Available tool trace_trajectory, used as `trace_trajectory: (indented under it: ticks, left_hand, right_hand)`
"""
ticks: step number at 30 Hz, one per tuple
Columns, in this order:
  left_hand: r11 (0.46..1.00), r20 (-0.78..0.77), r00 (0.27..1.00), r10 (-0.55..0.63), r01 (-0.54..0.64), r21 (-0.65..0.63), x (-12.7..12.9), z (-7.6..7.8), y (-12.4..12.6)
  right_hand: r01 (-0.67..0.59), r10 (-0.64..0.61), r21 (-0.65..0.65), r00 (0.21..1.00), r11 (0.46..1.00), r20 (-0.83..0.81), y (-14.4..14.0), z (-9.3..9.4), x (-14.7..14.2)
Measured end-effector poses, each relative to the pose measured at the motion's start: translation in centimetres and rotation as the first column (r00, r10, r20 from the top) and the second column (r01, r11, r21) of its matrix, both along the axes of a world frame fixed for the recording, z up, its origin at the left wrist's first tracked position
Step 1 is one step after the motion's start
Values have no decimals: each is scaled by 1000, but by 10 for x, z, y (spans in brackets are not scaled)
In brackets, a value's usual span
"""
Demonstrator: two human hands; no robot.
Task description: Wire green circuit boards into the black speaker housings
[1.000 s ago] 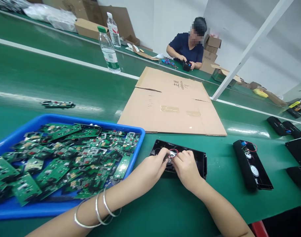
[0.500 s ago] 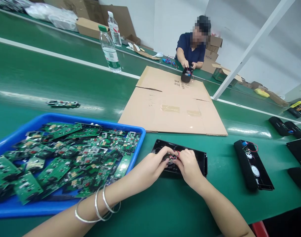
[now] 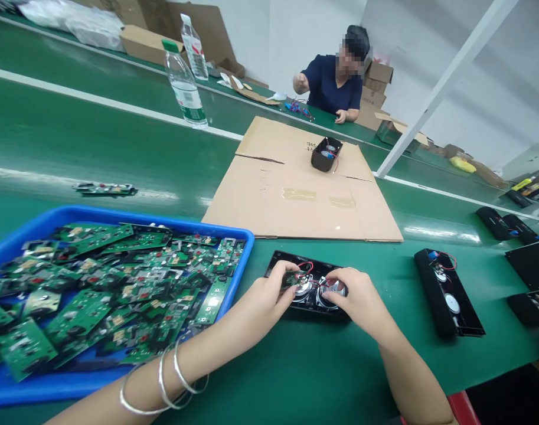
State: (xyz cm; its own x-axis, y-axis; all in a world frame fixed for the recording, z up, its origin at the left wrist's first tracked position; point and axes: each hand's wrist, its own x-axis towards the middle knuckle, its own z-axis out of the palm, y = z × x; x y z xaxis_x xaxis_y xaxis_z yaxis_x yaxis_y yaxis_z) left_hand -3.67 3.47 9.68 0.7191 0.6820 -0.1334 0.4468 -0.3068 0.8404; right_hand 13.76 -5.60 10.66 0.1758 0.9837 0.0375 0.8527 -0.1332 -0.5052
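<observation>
A black speaker housing (image 3: 291, 264) lies open on the green belt in front of me, with two round silver speakers and red wires inside. My left hand (image 3: 264, 298) pinches a small green circuit board (image 3: 290, 278) over the housing's left end. My right hand (image 3: 358, 298) rests on the housing's right side, fingertips on the right speaker. Silver bangles circle my left wrist.
A blue tray (image 3: 52, 219) heaped with green circuit boards sits at my left. Flat cardboard (image 3: 296, 195) lies beyond, with a black housing (image 3: 326, 154) on it. More black housings (image 3: 446, 295) line the right. A seated person (image 3: 331, 82) works across the belt; water bottles (image 3: 183, 88) stand far left.
My hands have spread apart along the housing, the right sliding to the right speaker. The person opposite set a black housing on the cardboard and drew the hands back.
</observation>
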Motion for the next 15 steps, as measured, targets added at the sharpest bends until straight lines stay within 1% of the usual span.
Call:
trace_trajectory:
  ticks: [4,7,10,12,14,15]
  left_hand:
    - [1000,32,999,15,-15,-5,0,-2,0]
    - [1000,33,999,20,-20,-8,2,-1,1]
    - [1000,8,1000,27,-27,0,3,2,1]
    - [1000,-1,1000,19,-19,5,3,3,1]
    - [1000,-12,1000,6,-6,10,2,4,0]
    - [1000,-18,1000,2,-2,9,2,4,0]
  right_hand:
    - [-130,136,118,990,985,-45,5,-8,-13]
    - [-191,201,117,976,975,-86,4,-7,-18]
    - [-193,208,93,961,977,-182,4,-7,-21]
    - [-151,178,137,959,979,-220,5,-9,-22]
    - [-126,164,224,973,967,-162,7,-14,-23]
    - [-138,167,269,982,953,-87,8,-17,-24]
